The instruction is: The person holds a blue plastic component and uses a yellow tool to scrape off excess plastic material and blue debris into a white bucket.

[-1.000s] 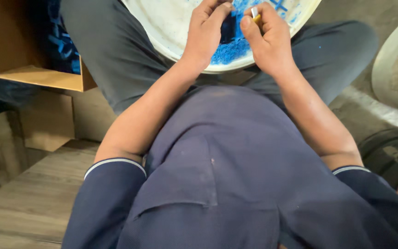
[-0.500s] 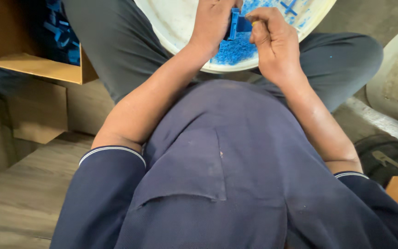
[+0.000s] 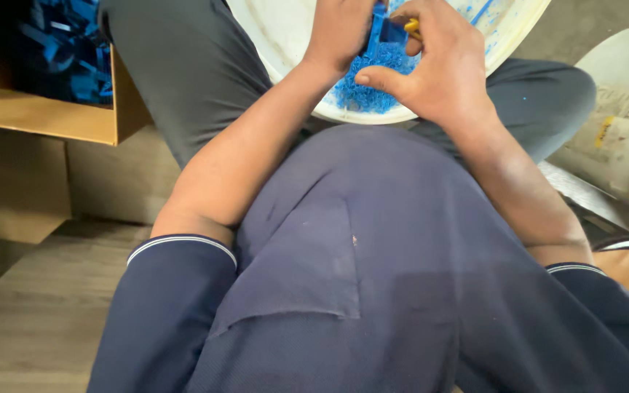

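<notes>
Gripping a small blue plastic piece (image 3: 385, 28) at the top centre of the frame, a seated person's left hand (image 3: 340, 33) closes around its left side while the right hand (image 3: 442, 62) pinches a yellow-handled tool (image 3: 411, 27) against its right. Held between both hands, the piece runs roughly up-frame, its far end cropped. Below it, blue shavings (image 3: 369, 87) fill a white basin (image 3: 278, 44); a cardboard box (image 3: 60, 109) sits upper left.

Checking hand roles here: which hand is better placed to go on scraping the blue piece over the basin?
Right, probably: the right hand pinches a yellow tool against the blue piece, which the left hand grips.
</notes>
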